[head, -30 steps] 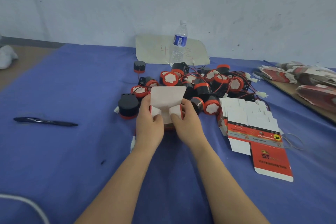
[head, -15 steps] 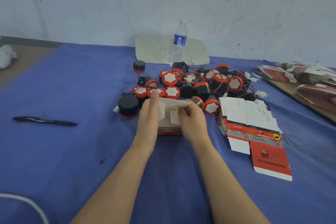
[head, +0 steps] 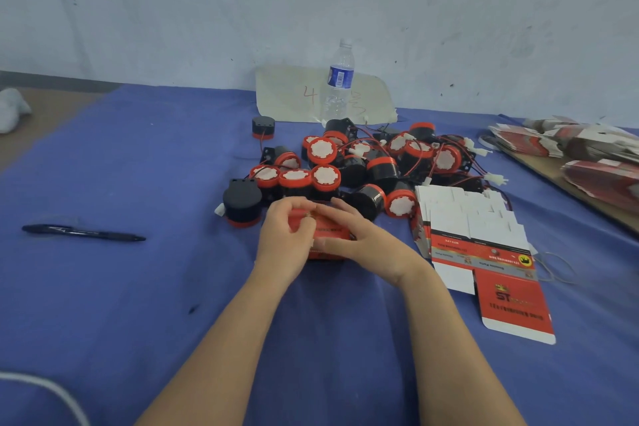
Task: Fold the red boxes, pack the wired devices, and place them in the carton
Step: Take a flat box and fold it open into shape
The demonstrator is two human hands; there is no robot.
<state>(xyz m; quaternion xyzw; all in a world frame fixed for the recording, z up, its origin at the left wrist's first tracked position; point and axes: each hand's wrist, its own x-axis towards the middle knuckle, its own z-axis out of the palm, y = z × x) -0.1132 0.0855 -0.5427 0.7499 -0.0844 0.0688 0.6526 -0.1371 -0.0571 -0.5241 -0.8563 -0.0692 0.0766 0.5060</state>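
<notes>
A small red box (head: 328, 230) stands on the blue cloth in front of me, its lid folded down. My left hand (head: 285, 242) grips its left side with curled fingers on the top. My right hand (head: 363, 239) lies over its right side, fingers laid across the lid. Just behind the box lies a heap of black and red wired devices (head: 363, 162) with white round faces. To the right sits a stack of flat unfolded red and white box blanks (head: 477, 239). No carton is in view.
A black pen (head: 83, 232) lies on the cloth at the left. A water bottle (head: 339, 83) stands at the back before a paper sheet (head: 294, 93). More flat red boxes (head: 581, 156) are piled on a board at the right. A white cable (head: 48, 391) curls at the bottom left.
The white lid flap that stood upright has been folded down and closed over the box. Both hands have moved onto the top of the closed box.
</notes>
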